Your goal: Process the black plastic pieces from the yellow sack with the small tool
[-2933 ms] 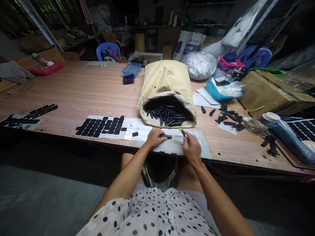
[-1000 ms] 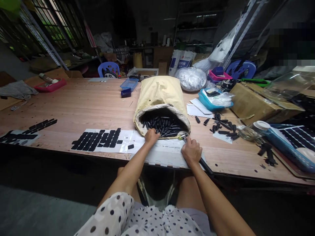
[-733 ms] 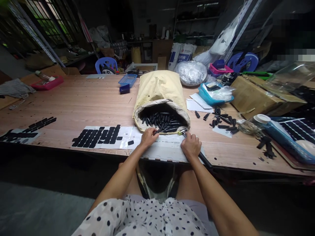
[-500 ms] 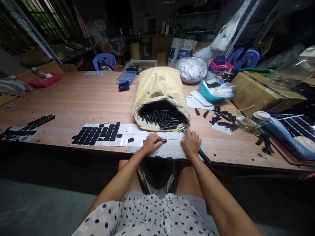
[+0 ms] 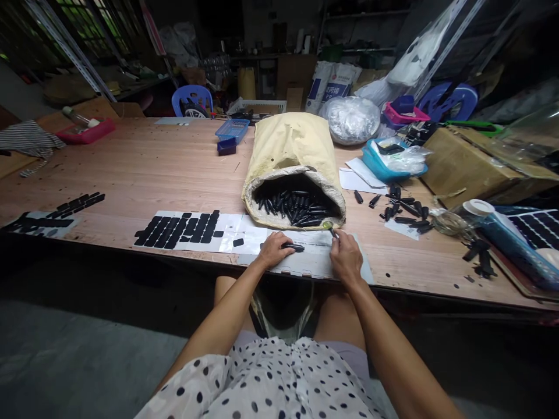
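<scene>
Pressed onto a white sheet [image 5: 314, 266] at the table's front edge, my left hand [image 5: 275, 249] has its fingers closed on a narrow black plastic piece [image 5: 297, 248]. My right hand [image 5: 346, 254] grips what looks like a small hammer [image 5: 328, 226] with a yellow-green end, held just right of the piece. Its handle is mostly hidden by the hand. Directly beyond both hands, a cream sack [image 5: 290, 139] lies with its mouth towards me, full of similar black pieces [image 5: 294, 206]. A single flat black pad [image 5: 238, 242] lies left of my left hand.
Rows of flat black pads [image 5: 177, 228] rest on white sheets to the left, with more farther left [image 5: 37, 224]. Loose black pieces [image 5: 404, 210] are scattered at right, near a blue basin [image 5: 391, 160], a cardboard box [image 5: 471, 166] and a blue basket [image 5: 519, 247].
The hammer's head has turned upright, its yellow-green end now facing me, and its handle no longer shows below my right hand. My left hand still holds the black piece. The view shifts slightly.
</scene>
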Motion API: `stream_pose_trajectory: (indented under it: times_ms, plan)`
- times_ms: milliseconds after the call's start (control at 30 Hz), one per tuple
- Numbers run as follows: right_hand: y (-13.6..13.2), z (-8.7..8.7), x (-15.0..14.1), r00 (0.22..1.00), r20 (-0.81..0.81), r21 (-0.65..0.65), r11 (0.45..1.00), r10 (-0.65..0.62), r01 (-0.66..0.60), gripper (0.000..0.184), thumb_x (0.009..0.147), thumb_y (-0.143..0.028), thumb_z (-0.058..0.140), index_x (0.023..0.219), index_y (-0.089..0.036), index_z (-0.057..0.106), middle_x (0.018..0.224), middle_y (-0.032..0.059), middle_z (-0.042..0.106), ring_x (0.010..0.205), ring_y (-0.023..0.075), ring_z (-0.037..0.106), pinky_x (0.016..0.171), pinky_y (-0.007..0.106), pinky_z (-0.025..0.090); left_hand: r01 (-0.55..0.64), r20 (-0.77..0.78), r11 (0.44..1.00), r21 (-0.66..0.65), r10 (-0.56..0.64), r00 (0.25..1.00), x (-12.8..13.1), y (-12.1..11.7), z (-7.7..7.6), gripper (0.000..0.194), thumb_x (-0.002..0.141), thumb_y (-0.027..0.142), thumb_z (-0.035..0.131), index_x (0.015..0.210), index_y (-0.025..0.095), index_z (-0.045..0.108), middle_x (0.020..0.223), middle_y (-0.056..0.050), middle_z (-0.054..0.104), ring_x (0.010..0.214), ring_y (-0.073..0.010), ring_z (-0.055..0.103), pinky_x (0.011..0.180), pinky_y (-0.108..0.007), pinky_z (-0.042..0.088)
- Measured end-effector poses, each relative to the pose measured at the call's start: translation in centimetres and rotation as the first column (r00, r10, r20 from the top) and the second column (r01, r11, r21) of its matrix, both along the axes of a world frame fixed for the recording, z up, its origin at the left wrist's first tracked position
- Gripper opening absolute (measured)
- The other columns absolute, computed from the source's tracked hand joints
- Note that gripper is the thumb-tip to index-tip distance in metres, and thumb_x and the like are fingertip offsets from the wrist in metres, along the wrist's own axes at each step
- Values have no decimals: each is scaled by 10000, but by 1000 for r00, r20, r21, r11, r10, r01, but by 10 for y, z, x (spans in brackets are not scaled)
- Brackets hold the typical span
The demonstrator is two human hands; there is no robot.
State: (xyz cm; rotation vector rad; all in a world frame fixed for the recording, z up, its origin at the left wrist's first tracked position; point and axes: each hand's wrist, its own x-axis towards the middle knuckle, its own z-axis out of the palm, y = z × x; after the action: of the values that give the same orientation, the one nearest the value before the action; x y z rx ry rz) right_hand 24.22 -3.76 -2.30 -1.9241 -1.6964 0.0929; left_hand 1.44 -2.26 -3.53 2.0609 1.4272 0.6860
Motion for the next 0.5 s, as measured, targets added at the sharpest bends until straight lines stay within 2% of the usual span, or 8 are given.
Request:
stream_pose_trajectory:
  times_ms: [133,233,433,500]
  plan:
    - [-24,-6,-23,967,-169,86,981,189,-177,410,942,-242,359,1238,-188,637,1165,114,688,1073,229,593,937,365,463,-8,-1,1000,27,8,1000,1,1,-3,155,835,305,719,968,241,767,909,-38,638,965,-221,558,904,-359,466]
    - [-37,-9,-40,939,-228,91,965,259,-245,415,943,-255,361,1238,-193,645,1164,113,702,1080,228,614,954,380,483,-24,2,998,64,24,1000,2,1,-7,159,865,321,694,980,255,781,902,-38,603,936,-207,546,892,-351,462]
    - [-45,-3,-53,928,-195,143,945,317,-293,402,955,-238,357,1221,-189,654,1085,106,713,1011,206,630,933,346,491,-20,-7,995,94,20,1000,5,1,-11,176,881,319,678,1007,261,786,869,-32,555,903,-197,527,879,-351,456]
    - [-45,-2,-55,935,-155,117,945,320,-304,408,962,-235,352,1241,-201,648,1061,99,707,984,201,626,911,330,489,-15,-8,995,94,16,1000,5,2,-12,171,872,319,688,1002,270,788,863,-30,555,903,-199,525,879,-354,455]
